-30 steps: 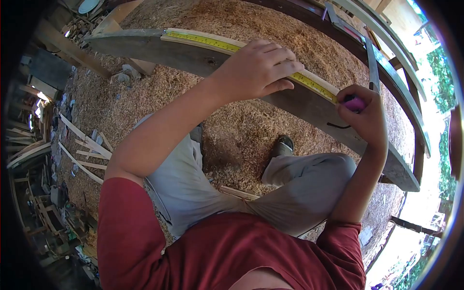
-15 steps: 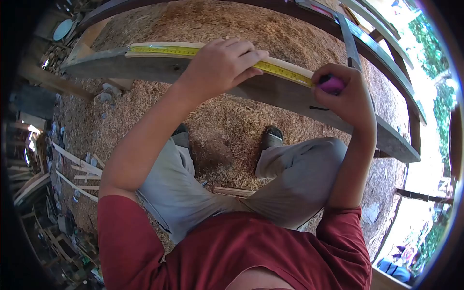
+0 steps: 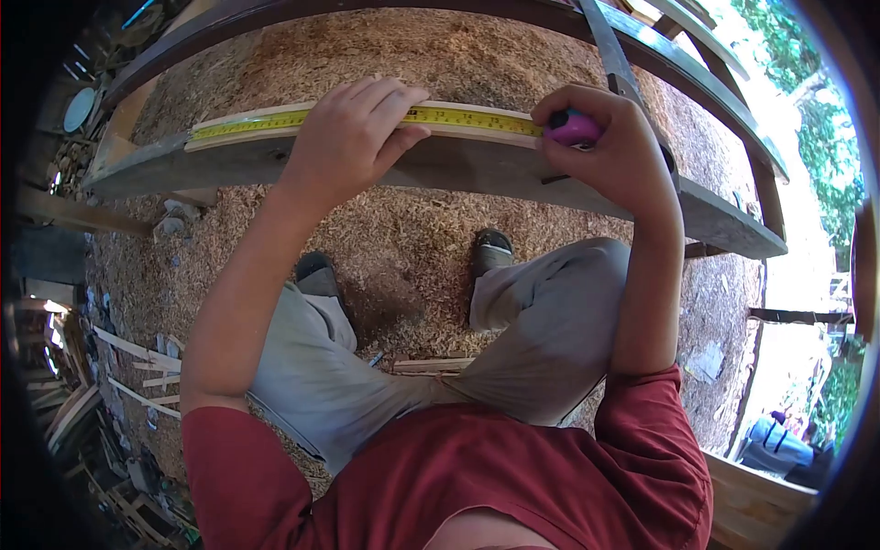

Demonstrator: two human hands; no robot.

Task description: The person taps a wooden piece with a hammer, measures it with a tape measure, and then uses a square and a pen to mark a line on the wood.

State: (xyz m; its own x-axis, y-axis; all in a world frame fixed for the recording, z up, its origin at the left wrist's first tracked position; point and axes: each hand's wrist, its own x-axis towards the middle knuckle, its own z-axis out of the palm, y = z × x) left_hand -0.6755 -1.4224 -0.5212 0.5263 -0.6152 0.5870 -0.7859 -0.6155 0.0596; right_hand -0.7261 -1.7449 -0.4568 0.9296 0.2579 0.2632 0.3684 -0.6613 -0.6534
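A yellow measuring tape [image 3: 467, 119] lies stretched along a pale wooden strip [image 3: 211, 139], which rests on a grey plank [image 3: 440, 163]. The tape's case [image 3: 574, 128], purple and black, is held in my right hand [image 3: 610, 147] near the strip's right end. My left hand [image 3: 353, 137] lies across the tape and strip left of the middle, its palm down and fingers spread over them. What is under its fingers is hidden. A dark thin piece sticks out below my right hand.
A dark rail [image 3: 367, 5] runs along the far side, and a metal bar [image 3: 610, 46] crosses near my right hand. Wood shavings [image 3: 412, 220] cover the ground around my shoes. Thin wood offcuts [image 3: 137, 348] lie at the left.
The view has shifted, so the plank, strip and both hands appear further left. The tape stays stretched along the strip, with its case still in my right hand.
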